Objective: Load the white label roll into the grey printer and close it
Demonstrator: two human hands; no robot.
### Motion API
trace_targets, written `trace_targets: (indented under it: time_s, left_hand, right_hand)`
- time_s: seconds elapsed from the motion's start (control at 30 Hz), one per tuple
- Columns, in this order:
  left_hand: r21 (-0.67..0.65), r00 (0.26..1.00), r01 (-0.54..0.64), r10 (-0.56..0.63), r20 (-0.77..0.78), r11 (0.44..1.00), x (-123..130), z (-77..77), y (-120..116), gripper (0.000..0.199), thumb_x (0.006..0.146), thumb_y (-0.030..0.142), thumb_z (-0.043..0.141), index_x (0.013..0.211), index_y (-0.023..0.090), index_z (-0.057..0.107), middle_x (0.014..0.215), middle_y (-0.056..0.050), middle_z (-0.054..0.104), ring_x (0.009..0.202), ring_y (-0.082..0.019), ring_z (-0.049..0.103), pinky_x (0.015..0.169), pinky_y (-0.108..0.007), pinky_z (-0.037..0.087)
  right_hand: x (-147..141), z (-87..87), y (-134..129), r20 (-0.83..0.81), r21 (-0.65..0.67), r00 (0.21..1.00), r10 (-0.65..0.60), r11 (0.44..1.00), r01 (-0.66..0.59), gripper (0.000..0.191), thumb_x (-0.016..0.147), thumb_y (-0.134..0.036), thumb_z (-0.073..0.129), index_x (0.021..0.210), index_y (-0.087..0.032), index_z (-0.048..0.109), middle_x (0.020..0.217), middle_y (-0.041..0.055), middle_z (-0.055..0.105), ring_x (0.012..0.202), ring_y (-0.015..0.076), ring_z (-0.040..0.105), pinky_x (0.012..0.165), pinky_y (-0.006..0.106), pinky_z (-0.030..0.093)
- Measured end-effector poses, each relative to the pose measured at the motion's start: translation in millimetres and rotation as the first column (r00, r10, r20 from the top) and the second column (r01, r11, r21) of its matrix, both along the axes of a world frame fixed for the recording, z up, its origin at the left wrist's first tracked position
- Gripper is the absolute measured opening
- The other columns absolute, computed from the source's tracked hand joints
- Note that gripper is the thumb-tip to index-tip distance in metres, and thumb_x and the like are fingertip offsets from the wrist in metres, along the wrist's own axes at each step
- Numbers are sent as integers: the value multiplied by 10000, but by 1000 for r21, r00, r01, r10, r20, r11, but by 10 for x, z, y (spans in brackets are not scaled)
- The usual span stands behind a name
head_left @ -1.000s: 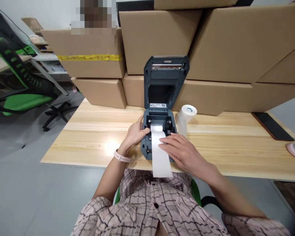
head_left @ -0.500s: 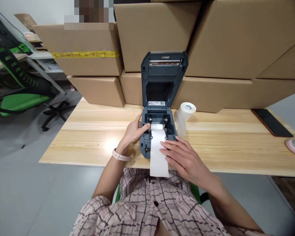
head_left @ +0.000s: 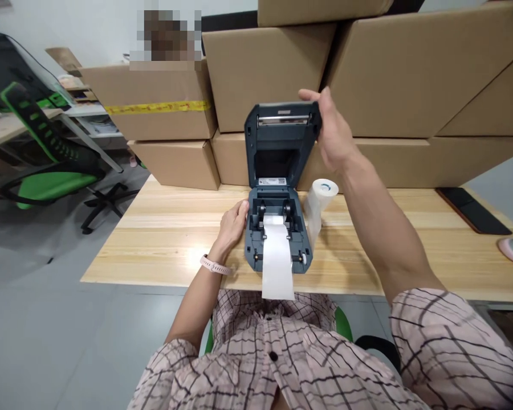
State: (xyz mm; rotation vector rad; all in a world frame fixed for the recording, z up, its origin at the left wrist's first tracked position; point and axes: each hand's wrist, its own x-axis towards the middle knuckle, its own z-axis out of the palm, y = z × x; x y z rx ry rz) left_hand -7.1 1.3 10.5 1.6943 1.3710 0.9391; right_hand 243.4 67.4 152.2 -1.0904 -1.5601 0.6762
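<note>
A checked shirt (head_left: pixel 239 370) is seen nearest. Past the front edge of the wooden table (head_left: pixel 154 250), a white paper strip (head_left: pixel 277 267) is hung from the open label printer (head_left: pixel 252 245), which is set approx. mid-table. A pale wristband (head_left: pixel 215 265) is worn on the L wrist; the L hand (head_left: pixel 231 228) is laid against the printer's L side, fingers together and unclenched. The tall white roll (head_left: pixel 324 193) is stood just beside the printer, R side, w/ its loose end trailed down. The raised lid (head_left: pixel 282 142) is touched at its upper R corner by the R hand (head_left: pixel 336 139), one finger extended behind the top edge (other fingers partly hidden, so firmness of grip can't be told). A dark flat item w/ brown edging (head_left: pixel 472 210) is placed far R. Behind, cardboard boxes (head_left: pixel 380 80) are stacked, one banded w/ yellow tape (head_left: pixel 158 107); a green-and-black chair (head_left: pixel 55 182) is seen beyond, L.
</note>
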Motion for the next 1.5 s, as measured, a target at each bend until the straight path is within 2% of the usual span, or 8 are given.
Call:
trace_targets:
  time_s: [0.13, 0.37, 0.57, 0.93, 1.07, 1.17, 1.33, 1.5]
  left_hand:
    - [2, 974, -109, 107, 200, 994, -33, 12, 35, 691, 1016, 644, 378, 1441, 134, 569, 1050, -126, 732, 979, -248, 686, 842, -355, 539]
    - [101, 933, 2, -38, 357, 995, 29, 127, -604, 898, 883, 662, 665, 1626, 328, 288, 1732, -86, 266, 1592, -303, 277, 1280, -460, 283]
    - [-147, 903, 100, -28, 428, 984, 116, 34, -927, 1013, 873, 600, 713, 1666, 306, 155, 1745, -108, 228, 1596, -334, 274, 1290, -483, 299]
    - [45, 926, -35, 15, 377, 998, 145, -65, -1046, 703, 958, 513, 628, 1572, 274, 385, 1659, -106, 404, 1489, -275, 447, 1200, -412, 410]
    - [90, 917, -318, 282, 281, 944, -5, -178, -1387, 385, 978, 568, 545, 974, 210, 686, 967, -71, 704, 841, -188, 634, 766, -322, 527]
    - [-263, 945, -74, 151, 289, 962, -103, -205, -1591, 596, 992, 602, 448, 559, 206, 556, 521, -16, 511, 506, -138, 458, 524, -291, 382]
    - [-584, 866, 412, -101, 490, 699, -16, -80, -1575, 606, 887, 713, 550, 604, 178, 587, 511, 0, 541, 396, -87, 378, 444, -260, 259]
    - [-397, 907, 347, -197, 372, 849, 59, 8, -1515, 572, 961, 610, 562, 617, 191, 378, 561, 59, 349, 531, -69, 271, 536, -245, 218]
  right_hand:
    - [-92, -350, -902, 146, 336, 982, -120, 940, 65, 505, 1129, -486, 244, 1297, -228, 644, 1334, 25, 699, 1310, 197, 610, 1181, 446, 448]
    - [-236, -1138, -1965, 474, 303, 880, -20, 942, -142, 389, 1109, -391, 343, 1359, -281, 619, 1396, 68, 696, 1388, 248, 585, 1208, 563, 391]
    - [-401, -1412, -1993, 326, 366, 931, -164, 930, 36, 392, 1092, -362, 329, 1298, -305, 658, 1338, 63, 729, 1358, 261, 610, 1205, 564, 387]
    - [-488, -1551, -1957, 291, 413, 918, -269, 901, 133, 411, 1060, -355, 328, 1224, -340, 704, 1287, 25, 755, 1295, 269, 654, 1196, 572, 406]
    - [-490, -1552, -1962, 277, 387, 928, -248, 913, 128, 423, 1056, -365, 332, 1228, -333, 717, 1318, 21, 744, 1312, 273, 639, 1203, 585, 389]
    - [-493, -1553, -1956, 257, 414, 934, -248, 901, 125, 420, 1062, -347, 330, 1240, -332, 710, 1325, 23, 739, 1315, 270, 636, 1193, 580, 398]
    - [-511, -1577, -1928, 236, 468, 932, -275, 873, 139, 426, 1074, -352, 319, 1247, -328, 708, 1317, 26, 740, 1305, 266, 640, 1183, 556, 404]
    - [-516, -1538, -1932, 235, 485, 938, -255, 867, 114, 397, 1081, -338, 342, 1243, -263, 697, 1297, 69, 743, 1293, 267, 639, 1181, 541, 393]
